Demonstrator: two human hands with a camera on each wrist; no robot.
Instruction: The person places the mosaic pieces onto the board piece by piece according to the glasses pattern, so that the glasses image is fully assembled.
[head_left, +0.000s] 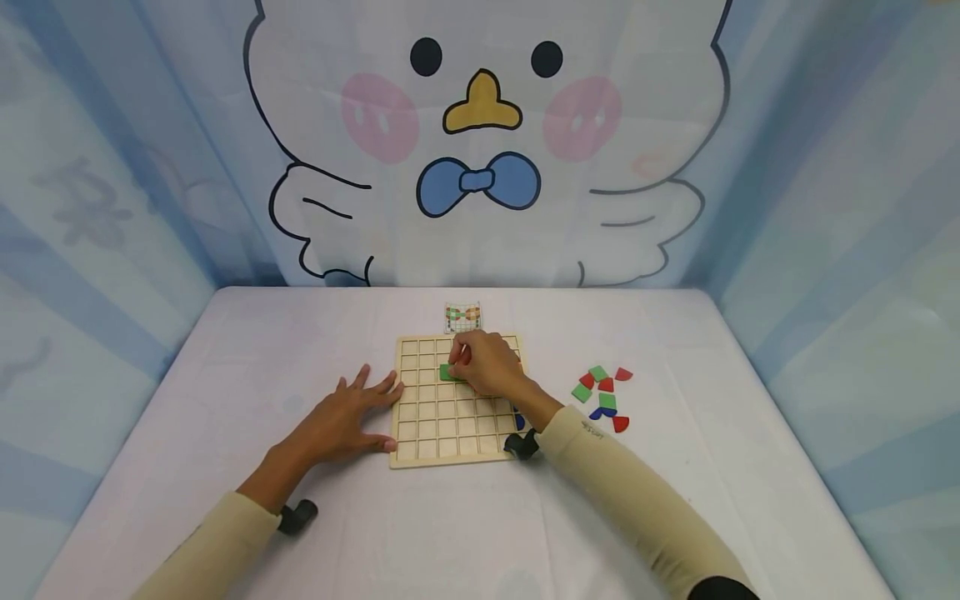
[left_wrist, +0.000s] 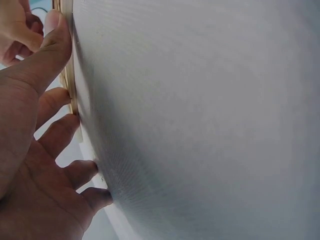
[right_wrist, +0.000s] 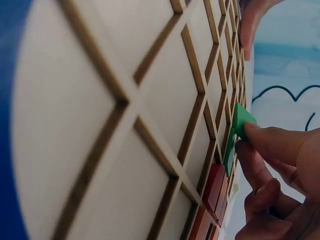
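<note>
A wooden grid board (head_left: 442, 425) lies on the table, divided into square cells. My left hand (head_left: 347, 421) is spread at its left side, thumb and fingertips touching the edge; the left wrist view shows the thumb (left_wrist: 52, 47) against the rim. Over the upper part of the board, my right hand (head_left: 486, 363) pinches a green tile (right_wrist: 242, 120) between thumb and finger, tilted at the grid. Another green tile (right_wrist: 229, 154) sits in a cell just beside it, and red pieces (right_wrist: 215, 186) lie in nearby cells. My right hand and forearm hide part of the board's right side.
A small pattern card (head_left: 462, 317) stands behind the board. To the right lie several loose pieces: green squares (head_left: 582, 392), red quarter-rounds (head_left: 620, 423) and blue curved ones (head_left: 608, 412). A blue piece (head_left: 520, 422) shows at the board's right side. Patterned curtains (head_left: 480, 242) surround the table.
</note>
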